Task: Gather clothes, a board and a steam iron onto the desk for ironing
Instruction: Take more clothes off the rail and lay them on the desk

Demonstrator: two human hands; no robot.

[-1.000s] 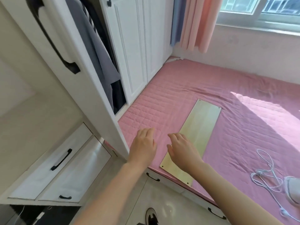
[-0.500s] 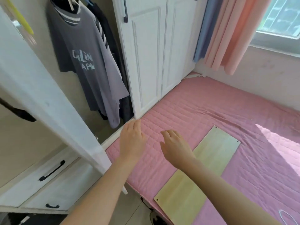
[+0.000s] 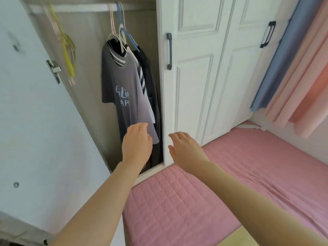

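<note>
the grey t-shirt (image 3: 124, 96), centre frame, looks light and limp; lift it by its hanger (image 3: 121, 35). left grip (image 3: 137, 144) and right grip (image 3: 186, 148): fingers relaxed, empty.

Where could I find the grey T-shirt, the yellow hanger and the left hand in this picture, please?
grey T-shirt (image 3: 124, 96), head view, on the chest at the printed lettering.
yellow hanger (image 3: 68, 59), head view, on its long arm.
left hand (image 3: 137, 144), head view, on the back of the hand.
</note>
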